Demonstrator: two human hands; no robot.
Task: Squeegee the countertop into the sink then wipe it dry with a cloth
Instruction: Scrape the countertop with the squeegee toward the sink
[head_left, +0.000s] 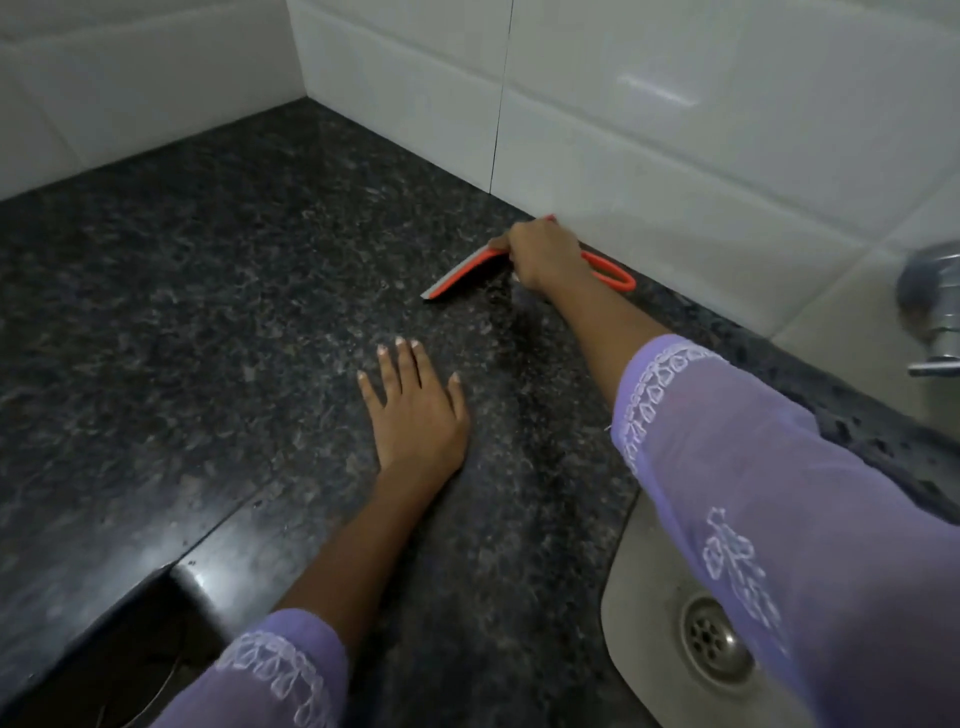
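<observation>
An orange squeegee (460, 274) with a grey blade lies against the dark speckled granite countertop (218, 270), close to the back wall. My right hand (543, 254) is shut on its handle, whose orange loop sticks out behind the hand toward the wall. My left hand (413, 410) rests flat on the counter with fingers spread, nearer to me and left of the squeegee. The steel sink (644, 587) with its round drain sits at the lower right, partly hidden by my purple sleeve. No cloth is in view.
White wall tiles (675, 104) border the counter at the back and left, meeting in a corner. A chrome tap (930, 306) juts from the wall at the right edge. The counter's front edge drops off at the lower left.
</observation>
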